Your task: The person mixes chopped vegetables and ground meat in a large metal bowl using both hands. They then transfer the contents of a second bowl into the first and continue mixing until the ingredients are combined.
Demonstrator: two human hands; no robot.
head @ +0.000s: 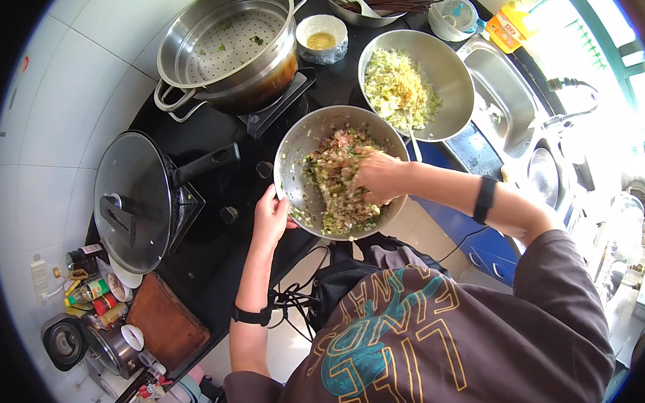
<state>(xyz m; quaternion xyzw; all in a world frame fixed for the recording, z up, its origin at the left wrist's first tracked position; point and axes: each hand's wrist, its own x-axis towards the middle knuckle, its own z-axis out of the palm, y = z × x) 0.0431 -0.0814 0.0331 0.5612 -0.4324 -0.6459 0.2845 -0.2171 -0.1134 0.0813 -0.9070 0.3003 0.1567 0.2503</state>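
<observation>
A steel mixing bowl (291,172) filled with a mixture of minced meat and chopped greens (337,172) is at the centre of the view. Its left rim is gripped by my left hand (272,216), thumb along the outside edge. My right hand (379,176) is down in the mixture, its fingers partly buried and blurred, some of the food between them. Just beyond, a second steel bowl (454,93) holds chopped pale cabbage (397,88) with a yellowish seasoning on top and a spoon (414,143) leaning over its near rim.
A large steamer pot (224,95) stands on the stove at the upper left. Below it is a lidded frying pan (136,202). A small bowl of yellow liquid (321,40) sits behind. The sink (497,96) lies at right; a wooden cutting board (166,319) and bottles are lower left.
</observation>
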